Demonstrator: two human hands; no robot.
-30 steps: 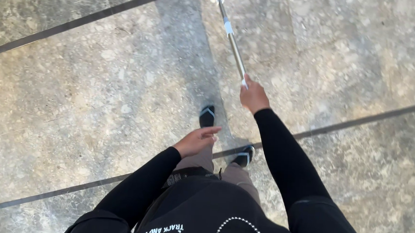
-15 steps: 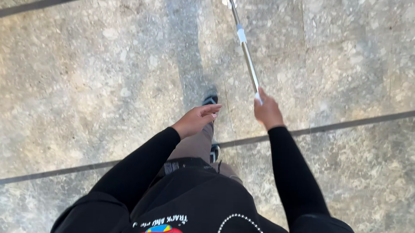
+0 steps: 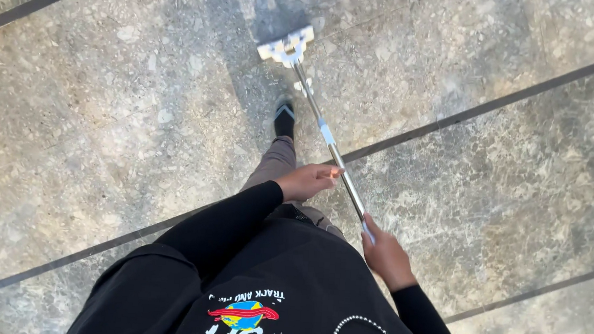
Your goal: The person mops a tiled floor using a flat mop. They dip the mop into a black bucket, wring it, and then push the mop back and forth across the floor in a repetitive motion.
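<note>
A flat white mop head [image 3: 286, 49] rests on the stone floor ahead of me, joined to a long metal pole [image 3: 330, 148] that slants back toward my body. My right hand [image 3: 386, 253] is closed around the near end of the pole. My left hand [image 3: 308, 181] reaches to the pole's middle, its fingertips touching it. One of my feet in a black shoe [image 3: 284, 119] is stepping forward just left of the pole. I wear a black long-sleeved top with a coloured print.
The floor is large grey-beige stone slabs [image 3: 110, 110] split by dark diagonal joint lines [image 3: 483, 105]. My shadow falls across the slab around the mop head.
The pole has been pulled back toward me, bringing the mop head into view. My left hand moved right from my waist to the pole. My right hand dropped lower and closer.
</note>
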